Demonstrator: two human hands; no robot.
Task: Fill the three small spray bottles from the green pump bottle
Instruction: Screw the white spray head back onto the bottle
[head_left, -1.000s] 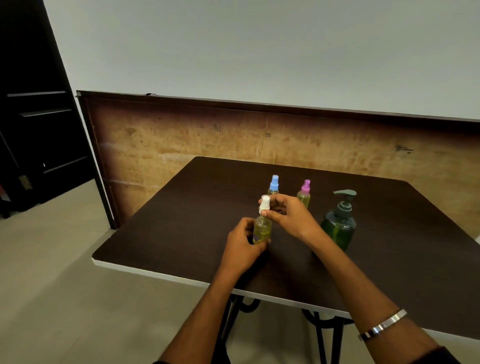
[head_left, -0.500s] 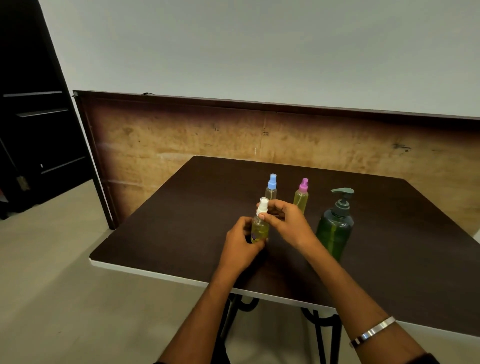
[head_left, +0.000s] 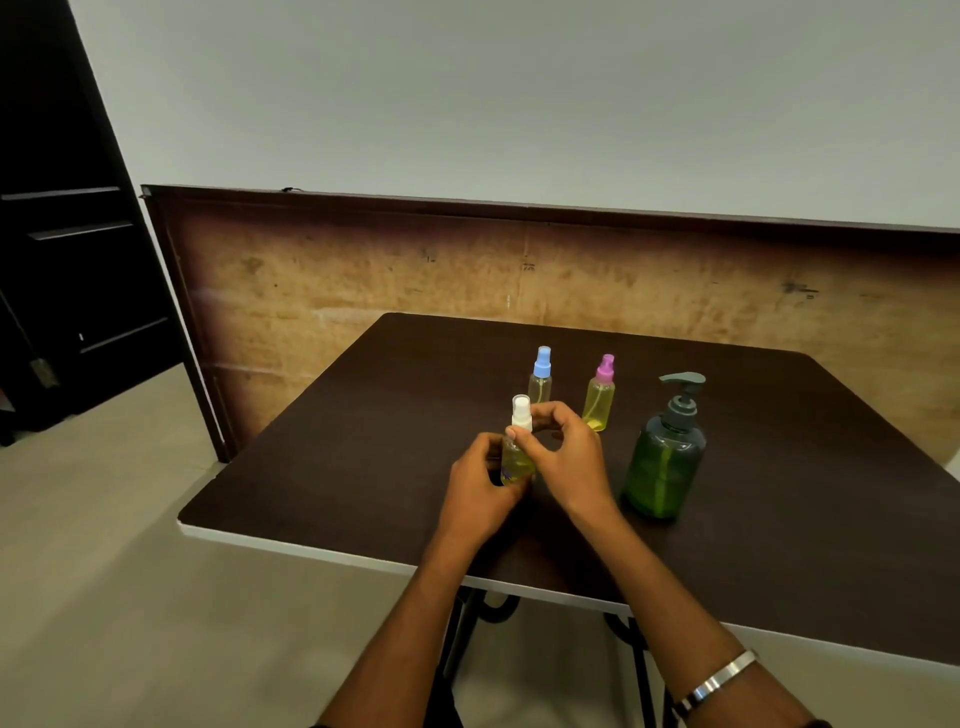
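Centre frame, on the counter (head_left: 322, 483): white-capped spray bottle (head_left: 517, 457) upright, long axis vertical, body gripped by left hand (head_left: 483, 486), cap collar pinched by right hand (head_left: 563, 457) fingers (head_left: 519, 432); green pump bottle (head_left: 665, 457) nearer right hand, untouched.

White-capped spray bottle (head_left: 517, 447) upright, yellow-filled; blue-capped (head_left: 541, 375), pink-capped (head_left: 600, 395) behind; green pump bottle (head_left: 665, 457) right.
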